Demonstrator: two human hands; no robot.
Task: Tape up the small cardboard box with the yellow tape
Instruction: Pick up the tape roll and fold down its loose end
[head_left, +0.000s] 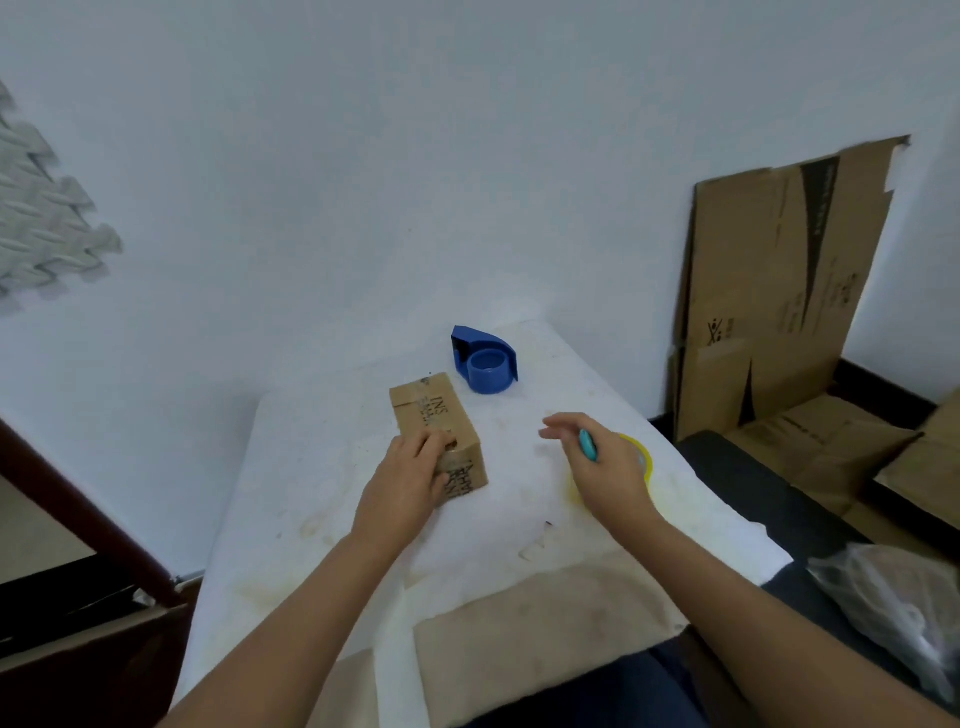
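The small cardboard box (441, 413) lies on the white-covered table (311, 467), with printed letters on its top and near end. My left hand (408, 480) rests on the box's near end, fingers curled over the top edge. My right hand (608, 475) hovers to the right of the box, blurred, with its fingers stretched toward the box. A small teal tool (588, 446) sits in its grip. The yellow tape roll (643, 456) shows just behind and under that hand, mostly hidden; I cannot tell whether the hand touches it.
A blue tape dispenser (485, 364) stands behind the box near the wall. Flattened cardboard sheets (779, 291) lean against the wall at the right, with more cardboard on the floor. A plastic bag (893, 597) lies at the lower right.
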